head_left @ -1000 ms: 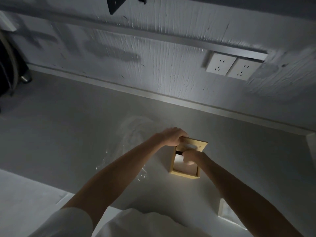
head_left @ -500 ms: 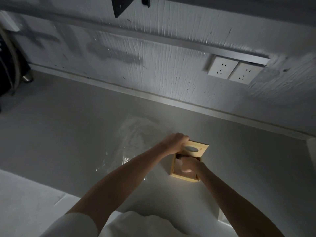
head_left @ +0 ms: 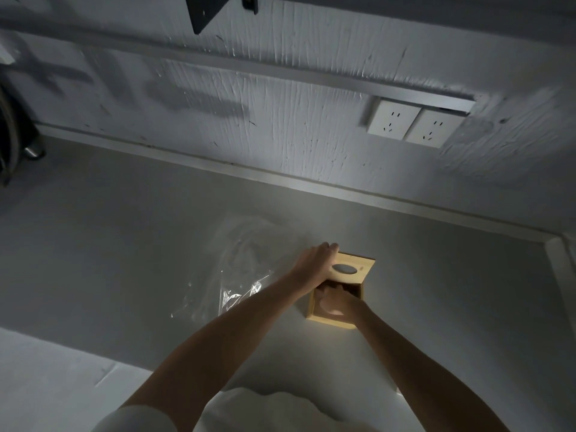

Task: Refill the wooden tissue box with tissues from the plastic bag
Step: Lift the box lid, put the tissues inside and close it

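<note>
We see the wooden tissue box [head_left: 327, 319] standing on the grey table [head_left: 124, 244], at about 5 o'clock from the middle of the view. Its lid [head_left: 363, 269], with an oval slot, covers only the far half of the box and leaves the near half uncovered.

The left grip [head_left: 316, 263] comes in from 7 o'clock and holds the lid at its 9 o'clock edge, fingers curled over the far corner. The right grip [head_left: 335, 302] comes in from 5 o'clock and sits down inside the uncovered half, with its fingertips reaching under the lid. It is too dark in there for us to tell whether those fingers hold anything, and we cannot make out tissues inside.

The clear plastic bag [head_left: 246, 263] lies crumpled on the table at 9 to 10 o'clock of the box, just beside the left forearm. On the white wall [head_left: 280, 120], at 1 o'clock of the box, we see 2 sockets [head_left: 393, 120] side by side.
</note>
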Tool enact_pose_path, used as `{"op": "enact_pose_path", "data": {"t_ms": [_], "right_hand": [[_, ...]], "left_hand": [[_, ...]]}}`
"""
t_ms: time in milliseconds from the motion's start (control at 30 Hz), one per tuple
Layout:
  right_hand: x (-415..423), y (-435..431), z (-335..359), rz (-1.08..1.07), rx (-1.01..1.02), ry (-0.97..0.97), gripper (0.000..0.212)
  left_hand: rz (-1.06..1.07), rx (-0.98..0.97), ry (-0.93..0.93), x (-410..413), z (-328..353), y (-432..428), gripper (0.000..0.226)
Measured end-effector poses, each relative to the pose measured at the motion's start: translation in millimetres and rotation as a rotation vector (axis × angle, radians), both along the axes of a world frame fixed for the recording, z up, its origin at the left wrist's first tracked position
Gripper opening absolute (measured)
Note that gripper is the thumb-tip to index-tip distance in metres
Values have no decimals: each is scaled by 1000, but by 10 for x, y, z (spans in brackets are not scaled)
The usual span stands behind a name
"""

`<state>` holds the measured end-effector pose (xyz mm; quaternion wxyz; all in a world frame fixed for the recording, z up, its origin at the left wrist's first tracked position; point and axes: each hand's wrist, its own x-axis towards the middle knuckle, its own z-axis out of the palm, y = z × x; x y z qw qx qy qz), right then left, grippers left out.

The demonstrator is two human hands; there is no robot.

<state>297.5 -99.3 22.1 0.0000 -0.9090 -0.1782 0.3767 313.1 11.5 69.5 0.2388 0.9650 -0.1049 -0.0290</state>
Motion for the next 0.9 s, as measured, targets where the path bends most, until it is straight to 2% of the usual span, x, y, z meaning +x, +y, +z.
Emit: {"op": "enact_pose_path", "data": {"t_ms": [267, 367, 433, 500, 600, 667, 700, 767, 900], "right_hand": [[-72, -50, 28, 49, -40, -102, 45], [-171, -35, 42, 33, -41, -266, 47], [-282, -38, 93, 15, 48, -347, 51], [-443, -112, 136, -157, 205, -344, 39], [-676, -409, 118, -468, 299, -515, 24], [-710, -599, 111, -595, 303, -549, 19], [-691, -642, 131, -615, 289, -503, 24], [-623, -680, 150, -559, 212, -399, 34], [-513, -613, 104, -489, 107, -359, 31]], "left_hand": [[-1, 61, 44, -18, 43, -12, 15], [-27, 87, 111, -8, 48, 3, 26], [-4, -6, 147, -57, 67, 30, 44], [149, -195, 171, -197, 63, 59, 58], [352, -263, 205, -510, -87, 82, 46], [237, -205, 366, -687, -237, 68, 37], [129, -135, 491, -748, -296, 50, 39], [-29, 9, 669, -794, -396, -4, 43], [25, 24, 699, -726, -501, -126, 45]]}}
